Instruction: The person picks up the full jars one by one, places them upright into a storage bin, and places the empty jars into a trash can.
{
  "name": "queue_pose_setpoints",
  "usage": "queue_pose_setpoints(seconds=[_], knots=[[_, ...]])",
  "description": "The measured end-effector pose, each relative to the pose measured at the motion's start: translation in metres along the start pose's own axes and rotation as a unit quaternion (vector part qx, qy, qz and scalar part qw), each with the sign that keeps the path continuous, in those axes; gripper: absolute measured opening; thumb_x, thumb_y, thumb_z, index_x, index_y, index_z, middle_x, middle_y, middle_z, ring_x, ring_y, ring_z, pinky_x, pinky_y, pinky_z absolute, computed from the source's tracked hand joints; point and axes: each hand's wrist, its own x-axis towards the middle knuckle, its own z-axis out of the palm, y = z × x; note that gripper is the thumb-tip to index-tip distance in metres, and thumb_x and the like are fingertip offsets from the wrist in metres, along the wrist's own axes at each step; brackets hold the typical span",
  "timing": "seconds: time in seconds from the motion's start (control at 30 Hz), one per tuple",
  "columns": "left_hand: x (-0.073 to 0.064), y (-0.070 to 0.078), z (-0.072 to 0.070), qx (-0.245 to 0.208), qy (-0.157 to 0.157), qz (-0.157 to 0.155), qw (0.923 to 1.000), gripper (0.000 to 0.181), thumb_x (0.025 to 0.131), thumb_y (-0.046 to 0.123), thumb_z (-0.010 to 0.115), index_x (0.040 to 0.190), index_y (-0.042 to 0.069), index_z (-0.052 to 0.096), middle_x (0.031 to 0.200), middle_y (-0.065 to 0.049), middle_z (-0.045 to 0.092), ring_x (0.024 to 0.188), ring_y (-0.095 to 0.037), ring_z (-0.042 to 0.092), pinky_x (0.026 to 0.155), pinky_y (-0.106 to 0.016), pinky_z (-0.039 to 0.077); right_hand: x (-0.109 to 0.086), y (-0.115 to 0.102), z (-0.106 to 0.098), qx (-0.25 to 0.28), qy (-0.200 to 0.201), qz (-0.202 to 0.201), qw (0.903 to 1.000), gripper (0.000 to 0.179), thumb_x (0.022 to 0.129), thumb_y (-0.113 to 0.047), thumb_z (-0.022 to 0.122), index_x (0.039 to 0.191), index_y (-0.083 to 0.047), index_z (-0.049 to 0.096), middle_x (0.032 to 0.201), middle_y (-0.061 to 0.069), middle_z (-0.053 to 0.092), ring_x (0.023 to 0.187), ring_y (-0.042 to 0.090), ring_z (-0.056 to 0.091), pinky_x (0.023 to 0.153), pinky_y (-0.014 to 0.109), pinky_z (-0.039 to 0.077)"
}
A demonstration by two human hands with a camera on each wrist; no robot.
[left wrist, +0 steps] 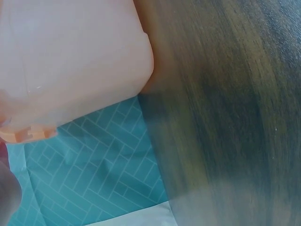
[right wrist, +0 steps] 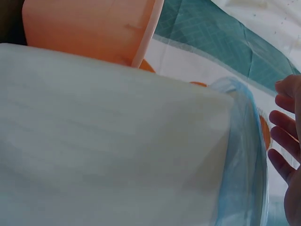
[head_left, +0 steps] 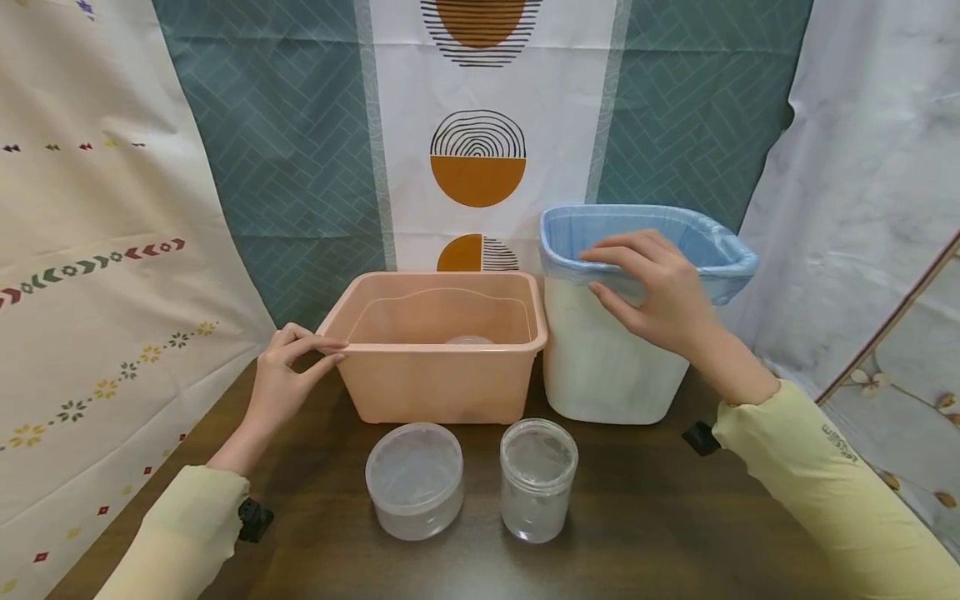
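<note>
My left hand (head_left: 288, 367) is at the left front corner of a peach plastic tub (head_left: 435, 383), pinching its rim with fingertips above and thumb just below. In the left wrist view the tub's side (left wrist: 75, 56) fills the upper left, and only a bit of that hand (left wrist: 9, 193) shows. On the right, my right hand (head_left: 652, 287) hovers at the front rim of a white trash bin (head_left: 607, 358) lined with a blue bag (head_left: 720, 250). Its fingers are loosely curved, the thumb apart, nothing between them. The right wrist view shows these fingers (right wrist: 284, 123) spread beyond the liner.
Two clear lidded containers stand on the dark wooden table (head_left: 315, 517) in front of the tub: a wide, low one (head_left: 415, 483) and a narrower, taller jar (head_left: 537, 483). Part of a clear round thing (head_left: 468, 340) shows inside the tub. Patterned cloths (head_left: 300, 150) hang behind and at the sides.
</note>
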Motion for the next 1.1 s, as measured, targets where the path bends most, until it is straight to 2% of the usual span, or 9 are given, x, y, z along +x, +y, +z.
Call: queue_pose_setpoints(seconds=[0.13, 0.27, 0.43, 0.6, 0.67, 0.83, 0.9, 1.1], knots=[[0.000, 0.000, 0.001, 0.001, 0.000, 0.000, 1.0000, 0.023, 0.076, 0.000, 0.080, 0.097, 0.010, 0.080, 0.086, -0.005, 0.056, 0.083, -0.001, 0.041, 0.076, -0.019, 0.030, -0.007, 0.006, -0.008, -0.008, 0.012, -0.005, 0.9999, 0.031, 0.083, -0.009, 0.074, 0.113, -0.005, 0.072, 0.110, 0.016, 0.071, 0.107, 0.033, 0.059, 0.098, 0.036, 0.043], [0.000, -0.001, 0.002, 0.003, -0.002, -0.001, 1.0000, 0.024, 0.076, 0.000, 0.081, 0.097, 0.010, 0.080, 0.085, -0.004, 0.056, 0.083, -0.001, 0.041, 0.076, -0.020, 0.030, -0.013, 0.012, -0.012, -0.002, 0.056, -0.020, 0.9982, 0.028, 0.082, -0.012, 0.072, 0.108, -0.003, 0.074, 0.104, 0.017, 0.071, 0.100, 0.036, 0.059, 0.097, 0.025, 0.039], [0.000, -0.001, 0.001, 0.002, 0.002, 0.000, 1.0000, 0.024, 0.076, -0.001, 0.081, 0.097, 0.010, 0.080, 0.086, -0.006, 0.057, 0.084, 0.000, 0.041, 0.076, -0.019, 0.030, -0.019, 0.017, -0.018, 0.009, 0.100, -0.020, 0.9948, 0.026, 0.083, -0.016, 0.069, 0.104, -0.003, 0.075, 0.101, 0.018, 0.072, 0.095, 0.038, 0.058, 0.097, 0.019, 0.036], [0.000, 0.000, 0.001, 0.003, 0.004, 0.011, 0.9999, 0.025, 0.075, -0.001, 0.081, 0.097, 0.011, 0.080, 0.086, -0.009, 0.056, 0.084, 0.000, 0.040, 0.076, -0.018, 0.030, -0.027, 0.022, -0.024, 0.006, 0.118, -0.011, 0.9930, 0.025, 0.086, -0.020, 0.068, 0.100, -0.001, 0.076, 0.098, 0.020, 0.071, 0.092, 0.039, 0.056, 0.096, 0.016, 0.034], [0.000, 0.000, 0.001, 0.004, 0.006, 0.016, 0.9998, 0.025, 0.075, -0.001, 0.081, 0.097, 0.011, 0.080, 0.086, -0.010, 0.056, 0.083, 0.000, 0.040, 0.076, -0.017, 0.030, -0.030, 0.023, -0.027, 0.006, 0.124, -0.004, 0.9923, 0.029, 0.089, -0.027, 0.067, 0.099, 0.000, 0.076, 0.096, 0.021, 0.071, 0.092, 0.040, 0.055, 0.096, 0.016, 0.033], [0.001, -0.001, 0.001, 0.003, 0.008, 0.020, 0.9998, 0.025, 0.075, -0.002, 0.081, 0.097, 0.011, 0.080, 0.084, 0.003, 0.055, 0.083, 0.001, 0.040, 0.075, -0.017, 0.030, -0.037, 0.026, -0.033, 0.009, 0.138, 0.012, 0.9904, 0.049, 0.092, -0.044, 0.064, 0.095, 0.003, 0.075, 0.091, 0.025, 0.067, 0.088, 0.043, 0.051, 0.095, 0.014, 0.031], [0.001, -0.001, 0.001, 0.003, 0.009, 0.020, 0.9998, 0.025, 0.075, -0.002, 0.081, 0.097, 0.011, 0.080, 0.084, 0.008, 0.053, 0.083, 0.001, 0.040, 0.075, -0.017, 0.030, -0.040, 0.029, -0.035, 0.010, 0.142, 0.017, 0.9896, 0.051, 0.092, -0.047, 0.065, 0.093, 0.004, 0.075, 0.090, 0.026, 0.066, 0.087, 0.043, 0.049, 0.094, 0.014, 0.031], [0.000, -0.001, 0.001, 0.005, 0.010, 0.014, 0.9998, 0.025, 0.075, -0.001, 0.081, 0.097, 0.012, 0.080, 0.084, 0.009, 0.053, 0.083, 0.001, 0.041, 0.075, -0.020, 0.031, -0.048, 0.041, -0.041, 0.002, 0.146, 0.026, 0.9889, 0.052, 0.090, -0.048, 0.067, 0.094, 0.002, 0.076, 0.093, 0.026, 0.066, 0.089, 0.043, 0.049, 0.095, 0.013, 0.032]])
